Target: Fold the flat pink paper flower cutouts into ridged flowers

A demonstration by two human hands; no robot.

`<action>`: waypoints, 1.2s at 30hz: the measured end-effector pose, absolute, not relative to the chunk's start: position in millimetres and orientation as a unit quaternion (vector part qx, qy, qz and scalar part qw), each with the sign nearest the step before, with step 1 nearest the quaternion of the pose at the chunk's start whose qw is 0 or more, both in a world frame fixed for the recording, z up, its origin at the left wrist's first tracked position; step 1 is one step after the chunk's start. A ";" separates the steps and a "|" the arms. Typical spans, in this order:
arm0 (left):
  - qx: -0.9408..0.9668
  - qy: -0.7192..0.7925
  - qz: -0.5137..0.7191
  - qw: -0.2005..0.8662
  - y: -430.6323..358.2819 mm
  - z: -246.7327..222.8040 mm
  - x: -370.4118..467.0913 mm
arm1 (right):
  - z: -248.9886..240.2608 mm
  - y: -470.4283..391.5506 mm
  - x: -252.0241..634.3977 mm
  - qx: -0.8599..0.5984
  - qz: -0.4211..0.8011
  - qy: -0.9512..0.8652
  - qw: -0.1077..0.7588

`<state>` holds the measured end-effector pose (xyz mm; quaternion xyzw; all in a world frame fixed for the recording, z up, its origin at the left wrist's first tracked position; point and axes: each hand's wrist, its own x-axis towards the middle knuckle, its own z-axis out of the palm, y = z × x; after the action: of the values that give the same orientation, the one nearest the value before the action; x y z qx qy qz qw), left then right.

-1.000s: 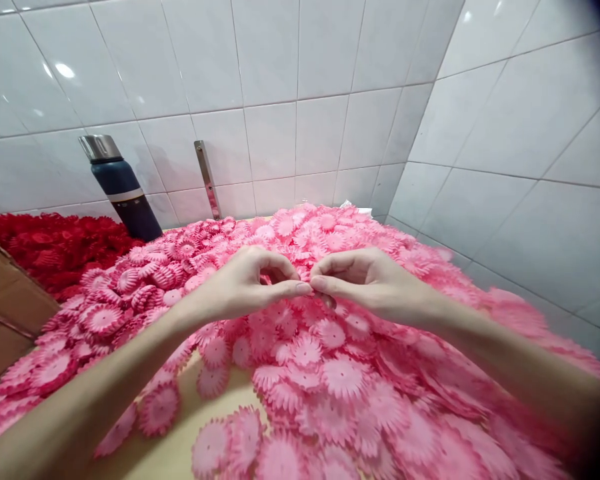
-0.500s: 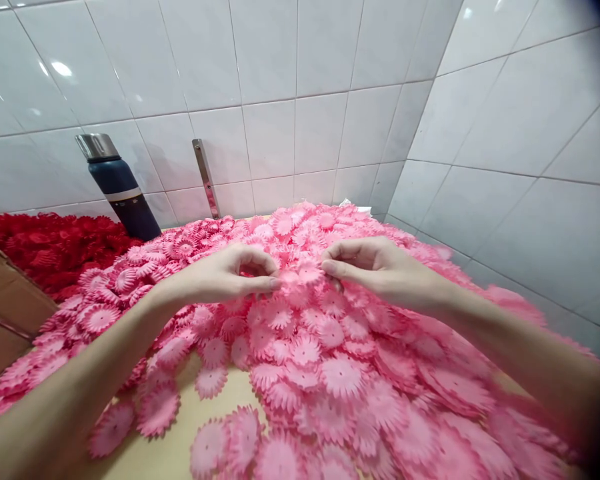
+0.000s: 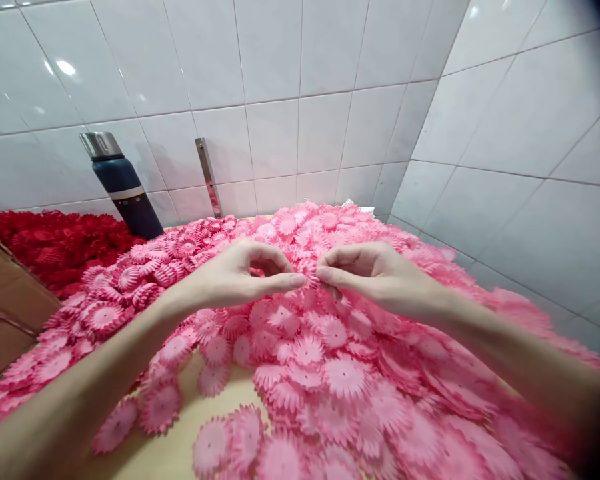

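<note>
My left hand is held over a heap of pink fabric flower pieces, thumb and fingertips pinched together. Opposite it, my right hand makes a like pinch, its fingertips a short gap from the left ones. Whatever lies in either pinch blends with the pink behind, so I cannot make it out. The pieces are round with notched, darker edges, and many show a small hole at the centre.
A dark blue bottle with a steel lid leans at the back left, near a heap of red pieces. A cardboard box stands at the left edge. A metal strip rests against the tiled wall. Bare yellowish tabletop shows in front.
My left hand has moved right, bringing its fingertips closer to the right ones. The right hand has shifted only slightly, and the view has moved a little.
</note>
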<state>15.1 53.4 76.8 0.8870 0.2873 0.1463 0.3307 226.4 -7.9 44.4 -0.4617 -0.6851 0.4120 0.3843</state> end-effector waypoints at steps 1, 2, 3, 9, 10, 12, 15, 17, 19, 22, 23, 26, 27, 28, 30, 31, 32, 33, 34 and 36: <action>0.889 0.284 0.152 0.326 51.5 75.1 17.3 | 44.1 -8.5 225.3 -0.461 0.413 -0.685 0.385; 0.890 0.281 0.158 0.322 50.0 73.9 18.9 | 44.0 -8.9 224.7 -0.459 0.414 -0.685 0.386; 0.890 0.279 0.165 0.322 49.1 73.1 19.8 | 43.9 -9.1 224.4 -0.457 0.417 -0.685 0.384; 0.887 0.311 0.128 0.318 58.8 78.1 10.7 | 45.6 -6.2 230.4 -0.475 0.394 -0.682 0.394; 0.884 0.320 0.119 0.319 62.3 79.2 7.4 | 46.6 -5.1 232.9 -0.481 0.380 -0.680 0.403; 0.887 0.339 0.104 0.296 69.3 80.4 0.8 | 48.6 -2.8 238.5 -0.488 0.358 -0.675 0.422; 0.894 0.346 0.081 0.272 76.9 80.2 -6.3 | 50.5 -0.7 244.6 -0.492 0.324 -0.667 0.455; 0.892 0.343 0.084 0.284 78.4 79.1 -7.5 | 50.2 -1.1 244.0 -0.493 0.320 -0.667 0.458; 0.886 0.339 0.123 0.292 76.8 77.8 -5.7 | 48.4 -2.8 239.3 -0.492 0.340 -0.671 0.439; 0.881 0.317 0.184 0.298 70.0 76.0 1.1 | 44.3 -6.6 229.7 -0.479 0.391 -0.674 0.405; 0.883 0.303 0.190 0.303 67.0 75.7 4.0 | 43.0 -7.7 227.0 -0.474 0.405 -0.672 0.399; 0.898 0.263 0.161 0.312 57.1 74.6 12.7 | 40.1 -9.7 222.4 -0.464 0.429 -0.667 0.394; 0.900 0.263 0.144 0.317 54.0 74.0 15.4 | 39.5 -9.9 221.8 -0.460 0.433 -0.667 0.394; 0.899 0.267 0.132 0.322 51.3 73.0 17.8 | 39.0 -10.0 221.4 -0.456 0.438 -0.667 0.395; 0.894 0.273 0.133 0.330 47.6 70.1 21.6 | 37.9 -9.7 220.7 -0.452 0.442 -0.667 0.394; 0.893 0.271 0.140 0.332 46.9 68.2 22.8 | 37.4 -9.4 220.3 -0.454 0.441 -0.668 0.391; 0.892 0.266 0.145 0.335 47.0 66.2 23.5 | 36.7 -9.1 219.9 -0.457 0.439 -0.670 0.387; 0.892 0.260 0.148 0.338 47.7 64.2 23.8 | 36.1 -8.9 219.6 -0.459 0.435 -0.672 0.384; 0.892 0.255 0.148 0.343 48.9 62.3 23.8 | 35.4 -8.6 219.4 -0.461 0.432 -0.674 0.381; 0.890 0.248 0.142 0.355 52.0 59.6 22.9 | 33.9 -8.0 219.4 -0.462 0.429 -0.678 0.376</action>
<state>22.9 52.0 59.6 0.8901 0.2481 0.1423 0.3548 219.4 -8.0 33.9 -0.4623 -0.6785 0.4293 0.3763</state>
